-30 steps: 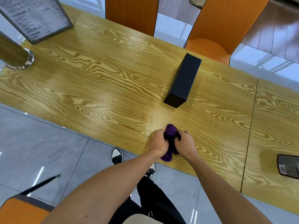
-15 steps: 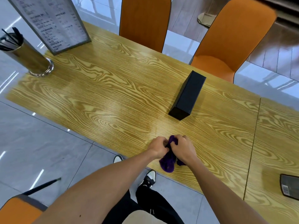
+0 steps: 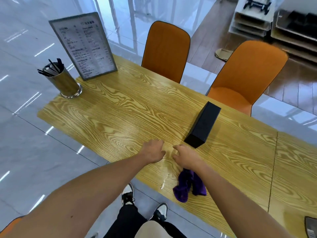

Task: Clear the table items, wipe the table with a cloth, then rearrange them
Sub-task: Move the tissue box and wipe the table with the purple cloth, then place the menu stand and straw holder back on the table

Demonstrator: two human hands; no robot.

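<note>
Both hands' fingers spread, empty | purple cloth [image 3: 187,185] under right forearm | black box [image 3: 203,125] just beyond right hand [image 3: 186,156]

Bare wooden table [image 3: 120,117] lies open between the chopstick holder [image 3: 66,82] and the black box [image 3: 203,125]. The purple cloth [image 3: 188,185] blocks the near edge; the menu stand [image 3: 84,45] walls the far-left corner.

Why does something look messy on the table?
The crumpled purple cloth lies bunched at the wooden table's near edge, beside the right wrist, with neither hand holding it. The long black box lies flat and skewed.
</note>
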